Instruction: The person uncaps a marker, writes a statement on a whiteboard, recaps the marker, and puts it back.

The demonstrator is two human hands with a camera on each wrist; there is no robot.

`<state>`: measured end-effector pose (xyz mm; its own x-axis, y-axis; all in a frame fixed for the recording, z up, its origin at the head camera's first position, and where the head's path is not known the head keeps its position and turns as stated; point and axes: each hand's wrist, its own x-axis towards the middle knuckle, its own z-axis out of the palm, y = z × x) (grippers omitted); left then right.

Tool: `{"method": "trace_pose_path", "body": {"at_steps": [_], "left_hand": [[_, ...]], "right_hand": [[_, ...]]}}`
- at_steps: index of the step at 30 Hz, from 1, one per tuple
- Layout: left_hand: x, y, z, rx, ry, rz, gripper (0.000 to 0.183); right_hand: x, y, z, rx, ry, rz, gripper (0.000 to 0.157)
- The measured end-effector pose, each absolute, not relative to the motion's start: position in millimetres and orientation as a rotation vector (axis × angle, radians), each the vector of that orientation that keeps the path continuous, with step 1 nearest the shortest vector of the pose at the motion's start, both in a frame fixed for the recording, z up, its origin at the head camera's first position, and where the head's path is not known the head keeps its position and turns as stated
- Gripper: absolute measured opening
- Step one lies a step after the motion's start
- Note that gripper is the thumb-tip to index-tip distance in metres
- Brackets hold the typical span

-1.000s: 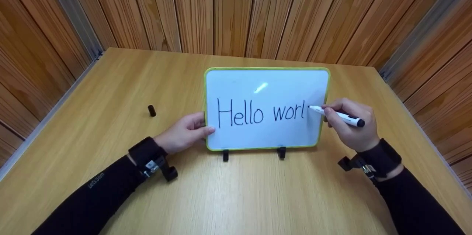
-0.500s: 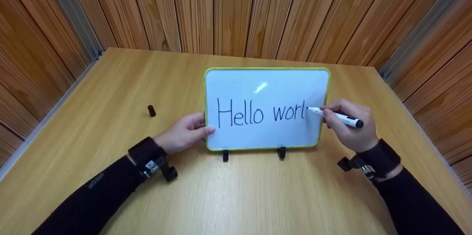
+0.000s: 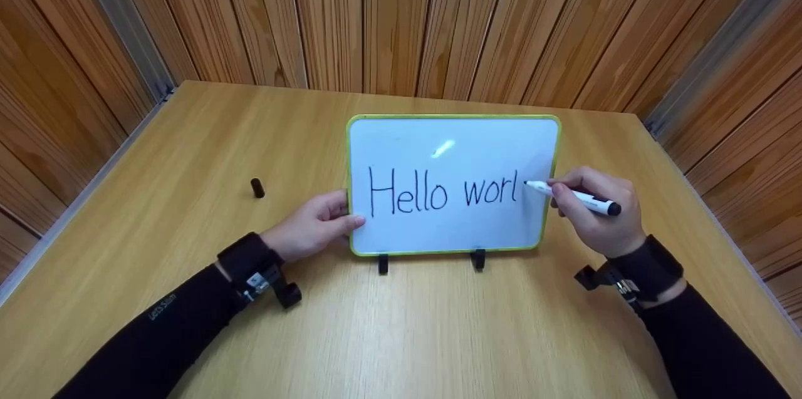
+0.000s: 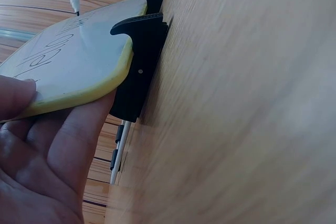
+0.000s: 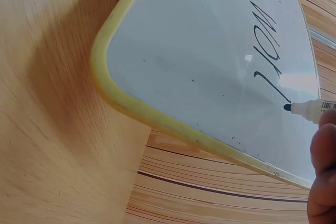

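Note:
A small whiteboard (image 3: 451, 142) with a yellow-green rim leans back on a black stand (image 4: 139, 66). "Hello worl" is written across it in black. My left hand (image 3: 313, 223) grips the board's left edge, thumb on the front face and fingers behind, as the left wrist view shows. In my right hand (image 3: 604, 211) a white marker (image 3: 586, 198) with a black end is pinched between thumb and fingers. Its black tip is right at the board's surface, just right of the "l". In the right wrist view the marker (image 5: 310, 109) points at the writing.
A black marker cap (image 3: 257, 188) lies on the wooden table (image 3: 207, 136), left of the board. Two black stand feet (image 3: 479, 259) stick out below the board's lower edge. Wood-panelled walls (image 3: 395, 23) enclose the table at the back and sides.
The marker tip shifted slightly left toward the "l", then back right, with my right hand moving along. The writing, the board and my left hand look the same.

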<state>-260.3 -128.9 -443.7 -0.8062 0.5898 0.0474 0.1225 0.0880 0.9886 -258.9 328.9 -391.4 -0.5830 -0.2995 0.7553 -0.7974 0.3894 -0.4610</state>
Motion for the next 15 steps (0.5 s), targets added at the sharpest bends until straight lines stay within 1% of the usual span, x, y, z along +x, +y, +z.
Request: {"method": "trace_pose_path", "body": {"at_steps": [15], "left_hand": [[-258.7,-128.8,-441.4,0.690,2.012,1.762,0.052]], "right_hand": [[-260.0,328.6,-392.2,0.917,-2.091,1.076,0.013]]}}
